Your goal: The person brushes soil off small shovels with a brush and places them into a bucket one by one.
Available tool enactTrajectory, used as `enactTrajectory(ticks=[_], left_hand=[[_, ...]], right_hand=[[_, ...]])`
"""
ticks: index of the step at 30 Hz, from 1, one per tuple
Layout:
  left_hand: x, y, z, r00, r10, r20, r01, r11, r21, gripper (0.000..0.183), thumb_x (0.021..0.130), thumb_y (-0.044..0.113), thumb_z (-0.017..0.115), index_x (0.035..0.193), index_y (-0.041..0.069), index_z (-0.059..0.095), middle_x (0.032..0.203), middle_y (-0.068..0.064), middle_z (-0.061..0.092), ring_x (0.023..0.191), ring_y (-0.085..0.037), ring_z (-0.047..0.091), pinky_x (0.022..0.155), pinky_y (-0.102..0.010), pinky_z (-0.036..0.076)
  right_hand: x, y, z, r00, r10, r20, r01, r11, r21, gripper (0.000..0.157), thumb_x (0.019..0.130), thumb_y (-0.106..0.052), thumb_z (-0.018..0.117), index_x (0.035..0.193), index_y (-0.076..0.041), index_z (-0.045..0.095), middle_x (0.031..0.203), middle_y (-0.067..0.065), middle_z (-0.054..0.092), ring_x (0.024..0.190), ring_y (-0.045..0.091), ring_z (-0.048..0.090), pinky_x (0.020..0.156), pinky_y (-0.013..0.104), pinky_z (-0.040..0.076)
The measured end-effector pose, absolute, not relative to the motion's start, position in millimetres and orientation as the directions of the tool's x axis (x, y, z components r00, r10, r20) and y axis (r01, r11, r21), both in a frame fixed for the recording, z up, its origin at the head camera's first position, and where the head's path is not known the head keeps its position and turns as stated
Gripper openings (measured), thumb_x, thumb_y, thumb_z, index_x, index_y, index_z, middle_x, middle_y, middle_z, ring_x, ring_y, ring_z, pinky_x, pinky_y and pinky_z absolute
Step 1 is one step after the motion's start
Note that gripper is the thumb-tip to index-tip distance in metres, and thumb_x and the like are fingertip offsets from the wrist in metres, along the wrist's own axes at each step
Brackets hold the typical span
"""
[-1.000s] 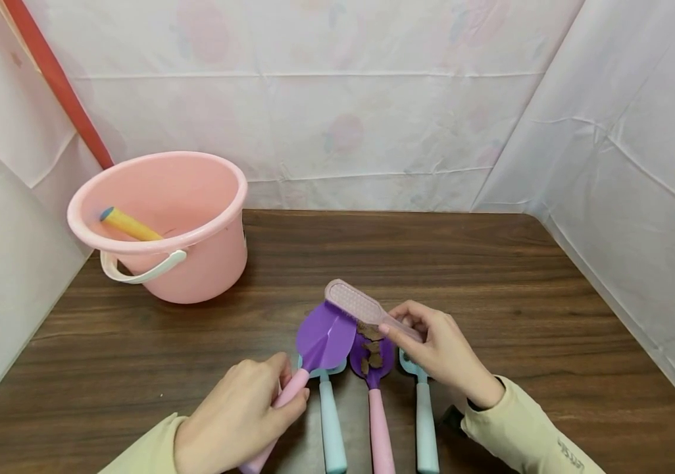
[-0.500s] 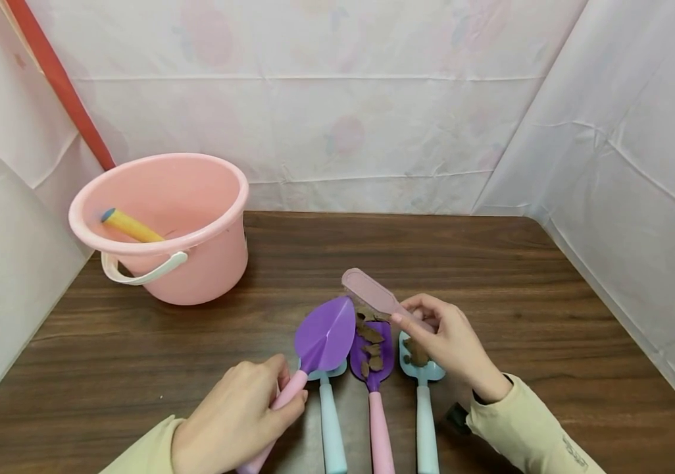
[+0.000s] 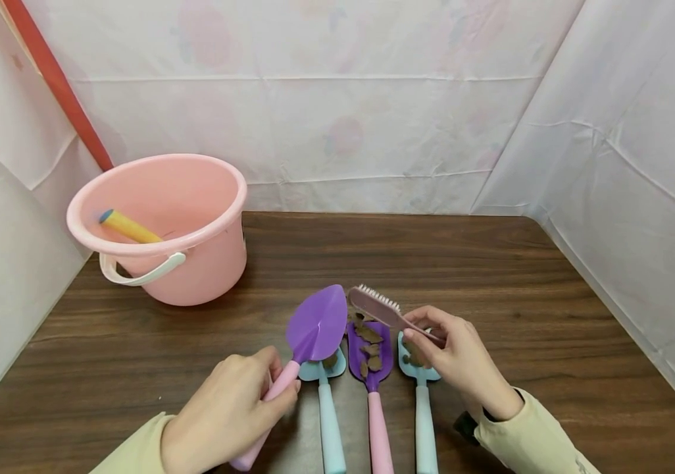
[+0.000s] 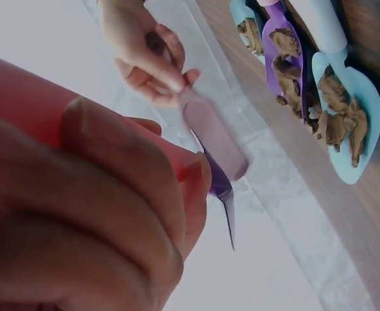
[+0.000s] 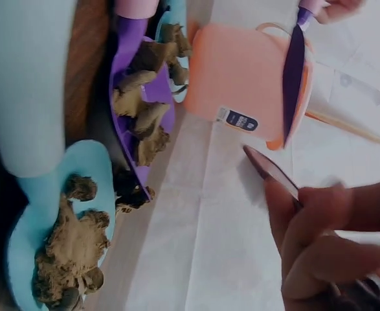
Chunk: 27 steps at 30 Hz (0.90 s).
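My left hand [image 3: 227, 408] grips the pink handle of a purple trowel [image 3: 318, 322], its blade raised above the table. In my right hand [image 3: 462, 355], a pale pink brush [image 3: 375, 308] is pinched by its handle, white bristles facing up and away. The brush head sits just right of the trowel blade; a small gap shows between them in the head view. Below lie a light blue shovel [image 3: 330, 421], a purple shovel [image 3: 377, 428] with a pink handle, and another light blue shovel [image 3: 425, 421]. Brown clods [image 5: 73, 253] rest on their blades.
A pink bucket [image 3: 207, 263] with a white handle stands at the back left of the wooden table [image 3: 432, 257]. A yellow stick with a blue end [image 3: 130, 226] leans inside it. White sheeting [image 3: 337, 105] hangs around the table.
The brush has shifted away from the trowel blade and turned so its bristles show upward. The trowel has moved slightly left and up. The shovels on the table have stayed put.
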State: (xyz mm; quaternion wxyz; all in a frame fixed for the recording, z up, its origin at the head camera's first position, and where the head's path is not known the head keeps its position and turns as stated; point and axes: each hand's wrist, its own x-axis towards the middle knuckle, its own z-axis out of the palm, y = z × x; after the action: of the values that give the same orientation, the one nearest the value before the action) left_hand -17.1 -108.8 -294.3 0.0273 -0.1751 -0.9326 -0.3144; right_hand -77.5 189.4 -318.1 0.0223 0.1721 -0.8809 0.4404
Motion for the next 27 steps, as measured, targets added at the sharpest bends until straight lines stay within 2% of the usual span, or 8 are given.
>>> enactTrajectory(ticks=[2, 4, 7, 9, 11, 20, 27], left_hand=[[-18.1, -108.0, -291.8, -0.937, 0.305, 0.169, 0.345, 0.741, 0.576, 0.02, 0.082, 0.021, 0.068, 0.073, 0.02, 0.051, 0.044, 0.02, 0.032, 0.042, 0.005, 0.035, 0.039, -0.018, 0.031], [-19.5, -106.5, -289.2, -0.935, 0.305, 0.182, 0.353, 0.734, 0.58, 0.019, 0.082, 0.02, 0.067, 0.072, 0.02, 0.051, 0.044, 0.021, 0.031, 0.042, 0.006, 0.035, 0.039, -0.018, 0.031], [-21.6, -103.2, -285.1, -0.928, 0.314, 0.199, 0.369, 0.719, 0.589, 0.019, 0.082, 0.019, 0.066, 0.072, 0.02, 0.05, 0.043, 0.021, 0.03, 0.042, 0.006, 0.036, 0.039, -0.018, 0.031], [-22.6, -100.8, -282.7, -0.924, 0.323, 0.205, 0.379, 0.709, 0.594, 0.02, 0.083, 0.02, 0.066, 0.072, 0.019, 0.049, 0.043, 0.022, 0.03, 0.042, 0.006, 0.036, 0.039, -0.017, 0.032], [-23.2, -98.4, -280.6, -0.921, 0.333, 0.203, 0.386, 0.703, 0.598, 0.02, 0.083, 0.02, 0.066, 0.072, 0.019, 0.049, 0.043, 0.022, 0.03, 0.042, 0.006, 0.037, 0.04, -0.018, 0.032], [-25.1, -93.1, -278.1, -0.918, 0.347, 0.189, 0.389, 0.705, 0.593, 0.02, 0.082, 0.019, 0.067, 0.072, 0.018, 0.049, 0.044, 0.021, 0.031, 0.041, 0.005, 0.036, 0.039, -0.018, 0.032], [-25.4, -91.9, -279.2, -0.919, 0.351, 0.181, 0.386, 0.699, 0.602, 0.02, 0.082, 0.019, 0.067, 0.071, 0.018, 0.049, 0.044, 0.02, 0.031, 0.039, 0.007, 0.034, 0.037, -0.018, 0.031]], right_hand=[[-75.5, 188.6, -321.0, -0.921, -0.315, 0.23, -0.379, 0.58, -0.721, 0.009, 0.088, -0.009, 0.067, 0.097, -0.012, 0.067, 0.076, 0.001, 0.068, 0.057, 0.004, 0.059, 0.052, 0.024, 0.051], [-73.1, 186.7, -323.2, -0.899, -0.353, 0.259, -0.43, 0.597, -0.678, 0.006, 0.088, -0.011, 0.068, 0.094, -0.014, 0.068, 0.075, -0.005, 0.068, 0.06, -0.001, 0.057, 0.054, 0.022, 0.05], [-69.4, 182.2, -325.2, -0.86, -0.419, 0.291, -0.503, 0.598, -0.624, 0.002, 0.09, -0.017, 0.067, 0.09, -0.018, 0.068, 0.068, -0.013, 0.06, 0.055, -0.007, 0.045, 0.05, 0.017, 0.043], [-66.7, 178.0, -325.4, -0.842, -0.449, 0.3, -0.532, 0.596, -0.601, 0.003, 0.091, -0.021, 0.066, 0.089, -0.02, 0.068, 0.066, -0.015, 0.054, 0.052, -0.006, 0.036, 0.046, 0.017, 0.036], [-64.1, 173.9, -324.9, -0.826, -0.472, 0.308, -0.557, 0.604, -0.569, 0.006, 0.091, -0.025, 0.066, 0.088, -0.021, 0.068, 0.066, -0.017, 0.051, 0.052, -0.006, 0.033, 0.046, 0.016, 0.034], [-58.0, 164.8, -329.3, -0.726, -0.507, 0.464, -0.686, 0.581, -0.438, 0.01, 0.085, -0.028, 0.073, 0.091, -0.022, 0.068, 0.079, -0.018, 0.063, 0.066, -0.008, 0.048, 0.057, 0.009, 0.041], [-59.7, 163.0, -329.4, -0.676, -0.513, 0.528, -0.731, 0.552, -0.4, 0.015, 0.083, -0.029, 0.074, 0.093, -0.021, 0.067, 0.083, -0.016, 0.065, 0.07, -0.007, 0.052, 0.061, 0.007, 0.041]])
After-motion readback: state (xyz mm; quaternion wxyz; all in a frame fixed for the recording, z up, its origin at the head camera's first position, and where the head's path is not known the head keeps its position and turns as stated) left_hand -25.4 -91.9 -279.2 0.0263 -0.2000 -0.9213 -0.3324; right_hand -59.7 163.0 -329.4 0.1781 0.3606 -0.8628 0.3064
